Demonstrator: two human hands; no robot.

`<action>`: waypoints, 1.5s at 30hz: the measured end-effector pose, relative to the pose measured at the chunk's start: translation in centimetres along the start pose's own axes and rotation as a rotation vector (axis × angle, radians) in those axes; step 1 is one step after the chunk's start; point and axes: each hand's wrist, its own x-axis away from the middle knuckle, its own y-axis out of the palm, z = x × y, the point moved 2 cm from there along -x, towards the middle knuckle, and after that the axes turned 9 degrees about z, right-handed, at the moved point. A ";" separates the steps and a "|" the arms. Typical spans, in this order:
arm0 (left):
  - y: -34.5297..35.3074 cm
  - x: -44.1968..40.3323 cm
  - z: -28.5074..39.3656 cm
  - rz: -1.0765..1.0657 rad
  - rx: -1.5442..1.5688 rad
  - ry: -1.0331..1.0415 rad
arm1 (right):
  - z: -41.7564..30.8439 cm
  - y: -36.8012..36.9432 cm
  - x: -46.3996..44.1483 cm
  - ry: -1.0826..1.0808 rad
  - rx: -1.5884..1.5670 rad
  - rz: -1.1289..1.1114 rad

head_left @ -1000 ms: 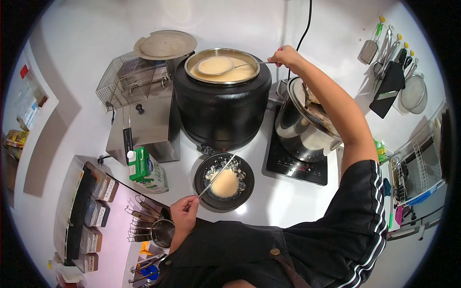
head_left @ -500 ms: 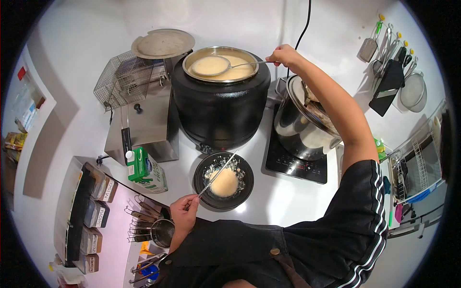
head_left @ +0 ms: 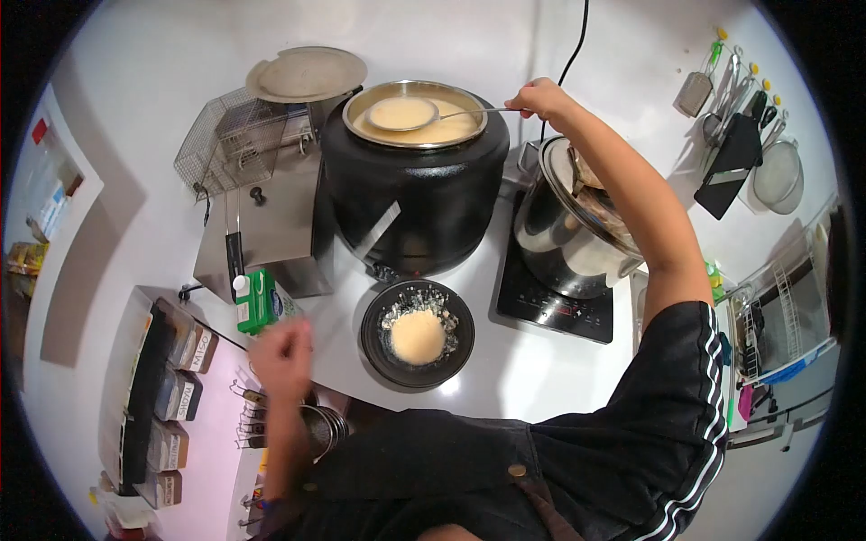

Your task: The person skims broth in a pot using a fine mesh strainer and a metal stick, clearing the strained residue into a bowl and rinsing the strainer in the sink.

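My right hand (head_left: 539, 97) is closed round the handle of a ladle (head_left: 403, 114), whose wide bowl is full of creamy pale liquid. It hangs over the same liquid in the metal insert of a black soup kettle (head_left: 415, 203). My left hand (head_left: 284, 359), smeared by motion, is closed in front of a green and white carton (head_left: 262, 302). A blurred silver streak, the long thin metal utensil (head_left: 377, 231), slants up from it before the kettle. Below the kettle, a black bowl (head_left: 368, 350) holds creamy liquid among small pale bits.
Right of the kettle, a large steel pot (head_left: 559, 257) stands on a black induction hob (head_left: 550, 316). A steel fryer (head_left: 262, 234) with a wire basket (head_left: 230, 144) is at left. Labelled containers (head_left: 185, 397) line the left edge; utensils hang at upper right.
My left hand has swung left and up from the bowl toward the carton, taking the thin metal utensil off the bowl. My right hand and the full ladle have risen slightly.
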 end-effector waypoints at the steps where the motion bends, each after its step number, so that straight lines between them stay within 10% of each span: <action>1: -0.4 -2.8 2.4 0.100 -0.061 0.100 | -0.1 -0.1 0.0 0.003 0.016 0.004; 7: 1.4 -16.4 6.3 0.017 -0.355 0.572 | -0.9 -0.4 0.6 0.013 -0.008 0.012; 24: 9.4 -24.8 9.7 -0.218 -0.601 0.758 | -2.1 -1.2 1.1 0.005 -0.045 0.032; 45: 12.7 -26.8 11.9 -0.363 -0.702 0.572 | 0.0 -1.3 0.3 0.042 0.037 0.028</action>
